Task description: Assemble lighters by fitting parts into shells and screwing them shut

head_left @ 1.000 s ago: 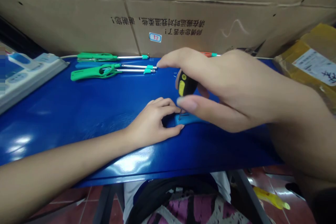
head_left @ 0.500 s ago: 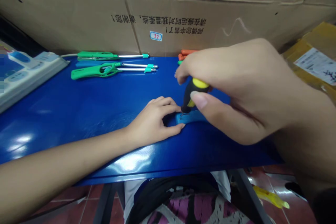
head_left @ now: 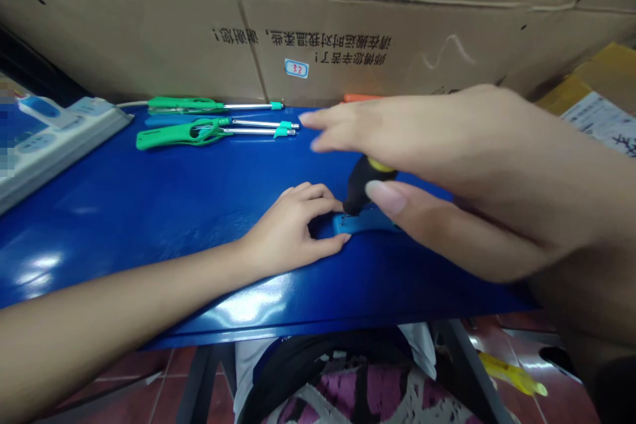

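Observation:
My left hand (head_left: 293, 228) rests on the blue table (head_left: 149, 212), its thumb and fingers pinching the end of a small blue plastic piece (head_left: 365, 221). My right hand (head_left: 447, 165) hovers over that piece and grips a short screwdriver (head_left: 362, 184) with a black and yellow handle. The screwdriver stands nearly upright with its tip on the blue piece. The thumb presses the handle; the index and middle fingers stretch out to the left and look blurred.
Two green long-nosed tools (head_left: 199, 132) lie at the back left of the table. An orange tool (head_left: 360, 98) shows behind my right hand. A white power strip (head_left: 54, 136) sits far left. Cardboard boxes (head_left: 308, 20) wall off the back.
My right hand has rolled the screwdriver handle between thumb and fingers, and its fingers now stretch out to the left. The left hand and the blue piece have stayed put.

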`<state>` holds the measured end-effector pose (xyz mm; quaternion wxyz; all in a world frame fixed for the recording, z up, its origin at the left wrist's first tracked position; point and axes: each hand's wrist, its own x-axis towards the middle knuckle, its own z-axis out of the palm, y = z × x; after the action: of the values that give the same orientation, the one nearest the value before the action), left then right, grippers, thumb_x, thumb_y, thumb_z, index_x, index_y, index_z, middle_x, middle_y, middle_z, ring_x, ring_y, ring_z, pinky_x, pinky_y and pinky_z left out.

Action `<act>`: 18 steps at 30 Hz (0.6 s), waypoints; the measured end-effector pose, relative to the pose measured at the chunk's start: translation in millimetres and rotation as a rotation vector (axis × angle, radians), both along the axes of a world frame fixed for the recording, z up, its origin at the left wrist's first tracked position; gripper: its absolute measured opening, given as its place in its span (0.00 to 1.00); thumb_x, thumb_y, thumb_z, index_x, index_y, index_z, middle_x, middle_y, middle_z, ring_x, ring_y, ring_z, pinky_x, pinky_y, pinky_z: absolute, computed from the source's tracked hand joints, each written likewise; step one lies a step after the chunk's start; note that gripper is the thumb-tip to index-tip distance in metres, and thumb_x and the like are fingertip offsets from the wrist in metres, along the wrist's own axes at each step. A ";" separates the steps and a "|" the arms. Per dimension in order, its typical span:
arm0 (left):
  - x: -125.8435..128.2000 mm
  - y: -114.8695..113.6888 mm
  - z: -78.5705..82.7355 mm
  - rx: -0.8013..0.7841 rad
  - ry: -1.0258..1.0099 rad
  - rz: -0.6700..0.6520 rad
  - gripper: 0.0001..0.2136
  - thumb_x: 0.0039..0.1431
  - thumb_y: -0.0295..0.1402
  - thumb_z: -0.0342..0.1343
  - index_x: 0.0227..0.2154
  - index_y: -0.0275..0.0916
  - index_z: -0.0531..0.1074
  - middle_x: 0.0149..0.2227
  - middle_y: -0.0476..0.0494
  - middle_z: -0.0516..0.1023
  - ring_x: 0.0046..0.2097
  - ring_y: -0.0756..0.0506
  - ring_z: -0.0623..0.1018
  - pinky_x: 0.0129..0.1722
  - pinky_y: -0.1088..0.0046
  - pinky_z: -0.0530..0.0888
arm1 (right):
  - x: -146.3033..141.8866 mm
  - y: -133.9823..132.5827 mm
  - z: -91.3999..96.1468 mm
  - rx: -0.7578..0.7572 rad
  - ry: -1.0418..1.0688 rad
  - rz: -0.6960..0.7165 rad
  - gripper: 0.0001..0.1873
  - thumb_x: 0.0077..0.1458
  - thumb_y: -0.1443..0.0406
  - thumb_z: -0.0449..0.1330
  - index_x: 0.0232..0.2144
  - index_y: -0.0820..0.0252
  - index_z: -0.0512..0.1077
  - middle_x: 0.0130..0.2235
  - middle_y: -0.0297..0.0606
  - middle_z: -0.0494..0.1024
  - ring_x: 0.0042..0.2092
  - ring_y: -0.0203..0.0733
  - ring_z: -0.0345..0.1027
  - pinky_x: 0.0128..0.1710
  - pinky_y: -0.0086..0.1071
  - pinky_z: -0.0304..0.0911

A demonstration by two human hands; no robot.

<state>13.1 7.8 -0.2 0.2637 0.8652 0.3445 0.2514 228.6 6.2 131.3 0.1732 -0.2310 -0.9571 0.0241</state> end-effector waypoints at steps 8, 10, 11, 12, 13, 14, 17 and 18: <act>0.1 -2.5 -2.9 0.020 0.023 0.040 0.15 0.59 0.41 0.63 0.47 0.42 0.78 0.48 0.42 0.80 0.50 0.37 0.78 0.53 0.55 0.74 | -5.4 3.0 -7.7 0.289 -0.112 -0.145 0.23 0.71 0.48 0.43 0.36 0.49 0.72 0.23 0.31 0.71 0.27 0.42 0.69 0.26 0.37 0.59; -0.4 -2.3 -3.9 0.024 0.022 0.030 0.16 0.60 0.41 0.63 0.49 0.43 0.78 0.49 0.42 0.80 0.51 0.37 0.78 0.52 0.54 0.73 | -5.0 6.4 -8.7 0.341 -0.094 -0.210 0.29 0.69 0.43 0.43 0.30 0.52 0.71 0.19 0.32 0.63 0.25 0.41 0.67 0.26 0.36 0.56; -0.5 -2.1 -4.0 0.027 0.018 0.024 0.16 0.60 0.41 0.63 0.49 0.43 0.78 0.48 0.42 0.80 0.50 0.37 0.78 0.52 0.55 0.74 | -4.3 7.5 -8.0 0.329 -0.084 -0.216 0.30 0.69 0.43 0.42 0.30 0.54 0.71 0.20 0.32 0.64 0.26 0.41 0.68 0.26 0.36 0.58; -0.7 -1.9 -3.9 0.030 0.014 0.016 0.16 0.60 0.40 0.63 0.49 0.43 0.78 0.48 0.42 0.80 0.50 0.37 0.78 0.51 0.55 0.73 | -3.3 8.1 -6.7 0.293 -0.082 -0.199 0.30 0.70 0.44 0.42 0.32 0.55 0.72 0.22 0.33 0.67 0.28 0.41 0.70 0.28 0.35 0.60; -0.8 -1.7 -3.6 0.032 0.011 0.009 0.15 0.61 0.40 0.63 0.49 0.43 0.78 0.48 0.42 0.80 0.49 0.38 0.78 0.52 0.55 0.73 | -2.4 8.2 -5.1 0.243 -0.086 -0.161 0.28 0.71 0.47 0.41 0.36 0.56 0.73 0.25 0.34 0.71 0.30 0.41 0.72 0.30 0.35 0.62; -0.8 -1.6 -3.2 0.038 0.007 0.003 0.15 0.61 0.40 0.63 0.48 0.42 0.78 0.48 0.42 0.80 0.49 0.38 0.78 0.52 0.56 0.73 | -1.6 7.8 -3.5 0.189 -0.091 -0.105 0.25 0.72 0.51 0.41 0.41 0.56 0.73 0.30 0.35 0.75 0.33 0.40 0.73 0.32 0.34 0.64; -0.2 -1.5 -1.6 0.052 -0.011 0.001 0.13 0.60 0.38 0.63 0.45 0.40 0.78 0.48 0.42 0.80 0.50 0.38 0.78 0.52 0.57 0.73 | -1.3 4.4 -0.8 0.044 -0.124 0.053 0.17 0.71 0.60 0.44 0.53 0.54 0.68 0.44 0.34 0.79 0.39 0.36 0.74 0.34 0.31 0.66; 0.1 -1.6 -1.0 0.049 -0.011 0.009 0.12 0.59 0.38 0.63 0.44 0.40 0.78 0.47 0.41 0.80 0.50 0.38 0.78 0.51 0.57 0.74 | -2.0 3.1 -1.1 0.023 -0.134 0.077 0.15 0.71 0.62 0.45 0.52 0.53 0.68 0.44 0.33 0.79 0.38 0.36 0.74 0.33 0.30 0.65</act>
<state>13.2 6.2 -1.2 0.2430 0.8686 0.3406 0.2656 226.7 9.3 130.2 0.1105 -0.1928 -0.9750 0.0041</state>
